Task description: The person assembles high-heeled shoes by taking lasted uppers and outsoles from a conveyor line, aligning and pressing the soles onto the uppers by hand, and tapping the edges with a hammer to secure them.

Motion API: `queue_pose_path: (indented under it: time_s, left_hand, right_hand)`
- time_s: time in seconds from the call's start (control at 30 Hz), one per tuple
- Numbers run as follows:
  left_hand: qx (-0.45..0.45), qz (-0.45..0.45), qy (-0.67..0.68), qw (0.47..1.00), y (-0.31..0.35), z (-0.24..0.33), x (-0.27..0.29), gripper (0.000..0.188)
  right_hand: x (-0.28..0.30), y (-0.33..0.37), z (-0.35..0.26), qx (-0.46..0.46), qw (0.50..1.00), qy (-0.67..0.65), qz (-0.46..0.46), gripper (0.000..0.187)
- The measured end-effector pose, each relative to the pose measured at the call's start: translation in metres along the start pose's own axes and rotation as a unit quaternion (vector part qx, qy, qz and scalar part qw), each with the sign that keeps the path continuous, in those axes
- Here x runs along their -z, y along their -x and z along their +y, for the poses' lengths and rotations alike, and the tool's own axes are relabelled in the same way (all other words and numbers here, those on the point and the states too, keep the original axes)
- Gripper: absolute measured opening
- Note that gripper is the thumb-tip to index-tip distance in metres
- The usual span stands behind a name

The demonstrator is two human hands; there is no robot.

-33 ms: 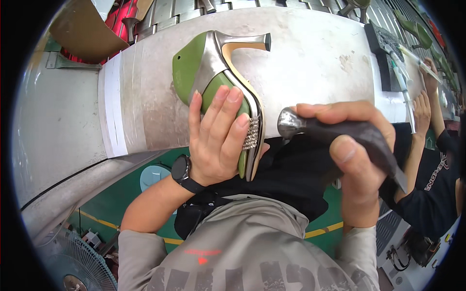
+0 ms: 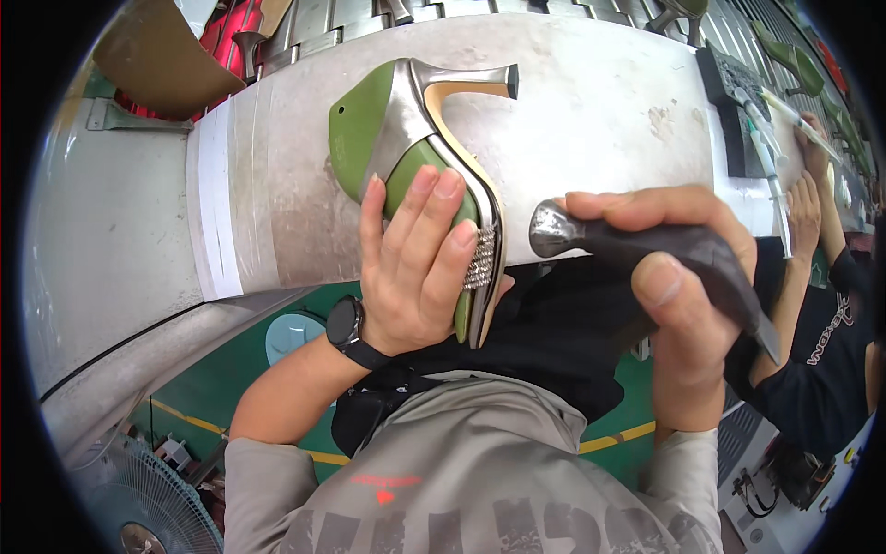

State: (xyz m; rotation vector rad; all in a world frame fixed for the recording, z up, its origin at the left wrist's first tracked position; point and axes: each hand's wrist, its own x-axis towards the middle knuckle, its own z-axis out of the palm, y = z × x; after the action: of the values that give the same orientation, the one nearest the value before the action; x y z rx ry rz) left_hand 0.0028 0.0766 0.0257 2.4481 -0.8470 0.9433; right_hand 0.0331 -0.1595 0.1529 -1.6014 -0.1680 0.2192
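A silver high-heeled shoe lies on its side at the worktable's near edge, its heel toward the far right and its toe toward me. A green shoe last fills it, and rows of sparkling stones cross its front. My left hand holds the shoe, fingers laid over the upper and thumb tip showing past the sole. To the right, my right hand grips a dark cobbler's hammer by its head. The hammer's worn round metal face points at the shoe, apart from it. Its handle is hidden.
The pale worktable runs across the view, with a slatted metal conveyor behind it. A dark block and syringe-like tubes lie at right, near a co-worker's hands. A fan stands at lower left.
The hammer and my right hand have shifted very slightly to the right. My left hand and the shoe are almost where they were.
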Motion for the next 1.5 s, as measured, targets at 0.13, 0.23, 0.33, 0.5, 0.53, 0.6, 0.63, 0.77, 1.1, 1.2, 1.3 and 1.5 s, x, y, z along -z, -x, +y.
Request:
queue_pose_path:
  time_s: [0.13, 0.23, 0.33, 0.5, 0.53, 0.6, 0.63, 0.77, 1.1, 1.2, 1.3, 1.5]
  left_hand:
    - [0.011, 0.004, 0.001, 1.0, 0.003, 0.004, -0.003, 0.087]
    - [-0.009, -0.017, -0.003, 1.0, 0.005, 0.0, -0.002, 0.083]
    - [0.067, 0.037, 0.027, 0.997, -0.004, 0.013, -0.008, 0.042]
    - [0.078, 0.034, 0.031, 0.996, -0.007, 0.016, -0.01, 0.042]
    - [0.078, 0.028, 0.034, 0.996, -0.007, 0.015, -0.009, 0.041]
    - [0.081, 0.024, 0.038, 0.996, -0.005, 0.014, -0.007, 0.041]
    - [0.08, 0.02, 0.039, 0.996, -0.005, 0.013, -0.006, 0.04]
    - [0.079, 0.026, 0.042, 0.996, -0.005, 0.012, -0.003, 0.039]
    - [0.018, 0.001, 0.014, 1.0, -0.001, 0.006, -0.003, 0.069]
    - [0.071, 0.039, 0.057, 0.995, -0.005, 0.012, -0.006, 0.043]
    - [0.074, 0.047, 0.065, 0.994, -0.002, 0.012, -0.003, 0.043]
    - [0.056, 0.036, 0.058, 0.996, -0.007, 0.013, -0.007, 0.041]
  right_hand:
    - [-0.003, -0.026, 0.006, -0.073, 0.995, 0.013, -0.065, 0.043]
    - [0.0, -0.029, 0.018, -0.025, 0.998, -0.013, -0.064, 0.043]
    - [0.008, -0.035, 0.014, 0.003, 0.995, 0.021, -0.102, 0.042]
    - [0.016, -0.047, -0.002, 0.146, 0.95, 0.159, -0.225, 0.039]
    - [0.016, -0.047, -0.004, 0.15, 0.943, 0.176, -0.239, 0.037]
    - [0.015, -0.045, -0.004, 0.17, 0.93, 0.194, -0.261, 0.037]
    - [0.013, -0.044, -0.005, 0.192, 0.916, 0.211, -0.282, 0.037]
    - [0.001, -0.031, -0.001, 0.233, 0.918, 0.205, -0.247, 0.035]
    - [-0.021, 0.031, 0.016, 0.197, 0.949, 0.185, -0.161, 0.029]
    - [-0.009, 0.038, 0.028, 0.026, 0.968, 0.087, -0.233, 0.03]
    - [0.006, 0.041, 0.014, 0.082, 0.982, 0.067, -0.155, 0.035]
    - [0.001, 0.032, 0.016, 0.153, 0.975, -0.008, 0.16, 0.057]
